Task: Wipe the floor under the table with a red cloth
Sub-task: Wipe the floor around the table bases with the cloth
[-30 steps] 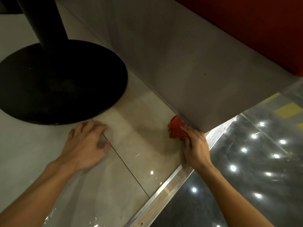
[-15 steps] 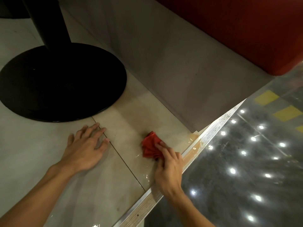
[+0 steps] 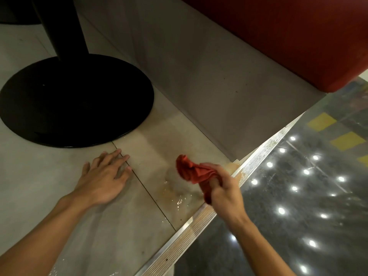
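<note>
Two grips in view | left grip (image 3: pixel 103 176) released, flat on floor (image 3: pixel 29 176) | right grip (image 3: pixel 224 191) grasping bunched red cloth (image 3: pixel 191 172) over wet patch (image 3: pixel 173 193) beside metal strip (image 3: pixel 199 226) | table base (image 3: pixel 75 100) near

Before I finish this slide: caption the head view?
Right hand grips a bunched red cloth over wet floor tile; left hand rests flat near the black table base.
</note>
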### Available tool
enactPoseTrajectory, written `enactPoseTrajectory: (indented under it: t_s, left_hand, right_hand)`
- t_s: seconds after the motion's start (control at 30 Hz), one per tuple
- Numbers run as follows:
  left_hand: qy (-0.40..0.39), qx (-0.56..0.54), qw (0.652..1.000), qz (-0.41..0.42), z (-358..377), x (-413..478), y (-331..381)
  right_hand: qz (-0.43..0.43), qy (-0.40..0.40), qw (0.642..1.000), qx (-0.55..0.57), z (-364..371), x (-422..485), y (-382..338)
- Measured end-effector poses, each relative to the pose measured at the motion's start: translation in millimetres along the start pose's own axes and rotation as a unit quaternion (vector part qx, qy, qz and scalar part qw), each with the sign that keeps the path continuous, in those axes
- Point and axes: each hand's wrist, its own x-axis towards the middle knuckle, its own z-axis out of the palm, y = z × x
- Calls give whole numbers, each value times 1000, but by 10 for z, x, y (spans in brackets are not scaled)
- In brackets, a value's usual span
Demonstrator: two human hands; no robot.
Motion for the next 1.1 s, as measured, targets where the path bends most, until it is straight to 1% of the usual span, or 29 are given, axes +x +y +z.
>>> enactPoseTrajectory:
  t_s: [0.03, 0.1, 0.13, 0.2, 0.23, 0.27, 0.3, 0.37, 0.43, 0.5, 0.57, 0.77, 0.93, 1.0, 1.07, 1.1]
  left_hand:
    - [-1, 0, 1000, -1, 4, 1, 6]
    - [-3, 4, 1000, -5, 6, -3, 17]
    - [-4, 5, 1000, -7, 7, -1, 24]
    - [-5, 6, 1000, -9, 6, -7, 36]
    - [-4, 7, 1000, -9, 5, -12, 41]
    - [-4, 8, 1000, -8, 7, -16, 48]
    - [-4, 9, 1000, -8, 7, -18, 51]
    - [-5, 11, 1000, -8, 3, -18, 53]
    - [-6, 15, 1000, -9, 6, -18, 61]
    - [0, 20, 1000, -12, 13, -17, 76]
    - [4, 22, 1000, -15, 17, -21, 93]
    - [4, 18, 1000, -14, 15, -13, 102]
    - [9, 23, 1000, -14, 24, -2, 100]
    - [5, 21, 1000, -13, 29, -11, 90]
    - [1, 19, 1000, -11, 33, -15, 81]
    - [0, 18, 1000, -10, 32, -11, 75]
  right_hand:
    - [-20, 17, 999, -19, -109, 45, 17]
    - [-68, 54, 991, -102, -306, 133, 139]
    - [-97, 81, 979, -162, -393, 178, 226]
    - [-159, 129, 937, -284, -527, 254, 434]
    - [-175, 138, 920, -323, -571, 285, 555]
    - [-174, 136, 911, -349, -601, 312, 672]
    - [-156, 127, 910, -363, -603, 331, 775]
    - [-109, 117, 916, -368, -540, 356, 906]
    - [-69, 133, 921, -359, -439, 373, 923]
    - [-45, 151, 922, -353, -342, 359, 883]
    - [-28, 150, 922, -357, -237, 285, 839]
    - [-39, 131, 913, -385, 180, -246, 681]
    - [-57, 65, 914, -396, 370, -522, 558]
    - [-58, 34, 924, -376, 371, -538, 426]
    - [-4, 5, 953, -303, 281, -471, 282]
    - [19, 8, 966, -256, 200, -412, 218]
